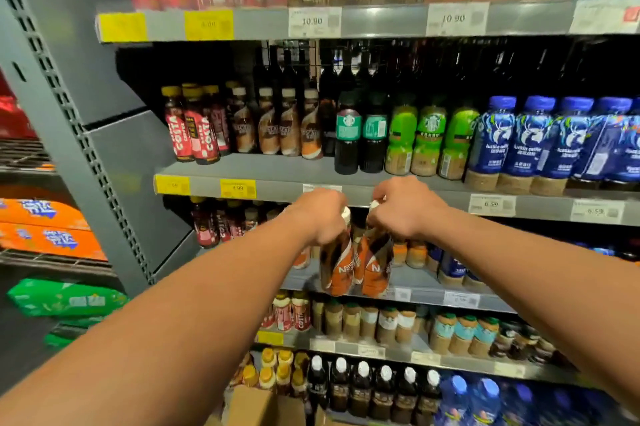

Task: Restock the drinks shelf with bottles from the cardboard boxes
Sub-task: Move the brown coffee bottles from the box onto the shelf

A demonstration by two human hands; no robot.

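Both bare arms reach forward, almost straight, and the two hands come close together in front of the grey metal drinks shelf (277, 169). The left hand (322, 217) has its fingers curled downward around the neck of a brown and orange plastic coffee bottle with a white cap (337, 266). The right hand (405, 207) grips in the same way the top of a second brown and orange bottle (377, 266). The two bottles hang upright, side by side and touching, in the air just in front of the shelf, lower than the board where a row of similar brown coffee bottles (280, 127) stands. This row is between red Costa bottles (194, 134) on its left and dark bottles with green labels (360, 134) on its right; further right stand light green bottles (429, 141) and blue bottles (533, 141). Yellow price tags (238, 188) and white ones sit on the shelf edges. At the bottom edge a brown cardboard box (256, 405) shows partly. At the far left, orange packs (45, 235) lie on a wire rack.
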